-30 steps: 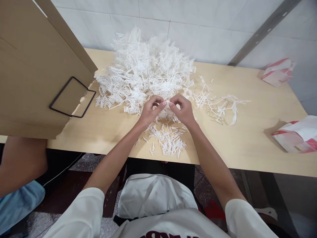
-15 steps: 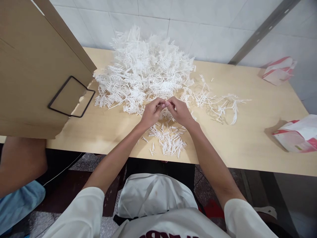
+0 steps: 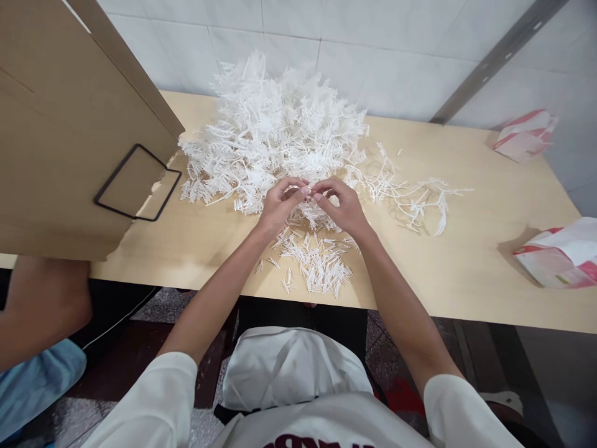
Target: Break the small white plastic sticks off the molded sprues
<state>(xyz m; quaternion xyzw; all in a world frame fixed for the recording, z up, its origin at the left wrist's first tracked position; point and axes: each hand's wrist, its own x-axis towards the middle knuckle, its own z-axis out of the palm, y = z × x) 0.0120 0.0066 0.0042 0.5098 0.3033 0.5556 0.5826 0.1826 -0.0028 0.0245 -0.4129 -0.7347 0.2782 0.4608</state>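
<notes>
My left hand (image 3: 278,204) and my right hand (image 3: 344,205) meet at the front of a big heap of white branching plastic-looking pieces (image 3: 280,124). Thumb and forefinger of my left hand are closed on a small white piece (image 3: 308,190). The right thumb and fingertips close in on the same piece from the other side. My fingers cover most of it, so its exact shape is hidden. Below my hands, close to the table's front edge, lies a spread of short thin white sticks (image 3: 321,264).
Bare white branching stems (image 3: 420,202) lie right of the heap. A cardboard sheet (image 3: 69,143) with a black wire frame (image 3: 137,183) stands at left, beside another person's arm (image 3: 46,305). Two red-and-white paper packets (image 3: 559,254) (image 3: 526,135) rest on the right of the table (image 3: 466,267).
My fingertips came tightly together half a second ago and are now slightly farther apart, still around the small white piece. The heap and the loose sticks look much the same.
</notes>
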